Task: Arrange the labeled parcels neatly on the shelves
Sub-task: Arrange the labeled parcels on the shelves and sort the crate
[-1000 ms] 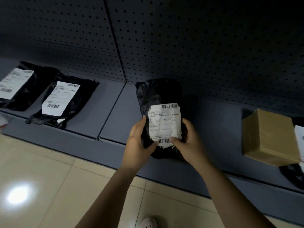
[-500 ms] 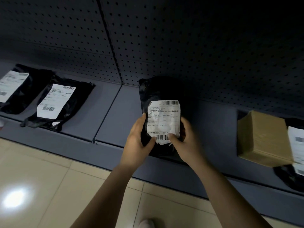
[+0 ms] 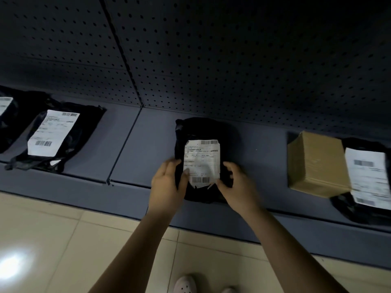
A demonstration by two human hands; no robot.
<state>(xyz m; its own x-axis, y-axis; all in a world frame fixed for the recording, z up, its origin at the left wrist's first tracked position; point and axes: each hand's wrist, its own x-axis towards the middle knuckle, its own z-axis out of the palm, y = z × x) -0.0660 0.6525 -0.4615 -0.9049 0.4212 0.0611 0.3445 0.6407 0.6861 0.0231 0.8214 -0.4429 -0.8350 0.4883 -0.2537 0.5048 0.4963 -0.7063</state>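
A black plastic parcel (image 3: 203,132) with a white shipping label (image 3: 202,162) lies on the low dark blue shelf (image 3: 152,140), its near end at the shelf's front edge. My left hand (image 3: 167,185) grips its left side, thumb on the label's edge. My right hand (image 3: 237,185) grips its right side, thumb near the label's lower corner. The parcel's far end points at the pegboard back wall.
Two more labeled black parcels (image 3: 57,134) lie on the shelf section to the left. To the right stand a brown cardboard box (image 3: 315,163) and another labeled black parcel (image 3: 368,178). Beige floor tiles (image 3: 63,240) and my shoes (image 3: 184,285) are below.
The parcel has gone down and forward onto the shelf with both hands still on its sides. The view has shifted left, so the box and right parcel show more.
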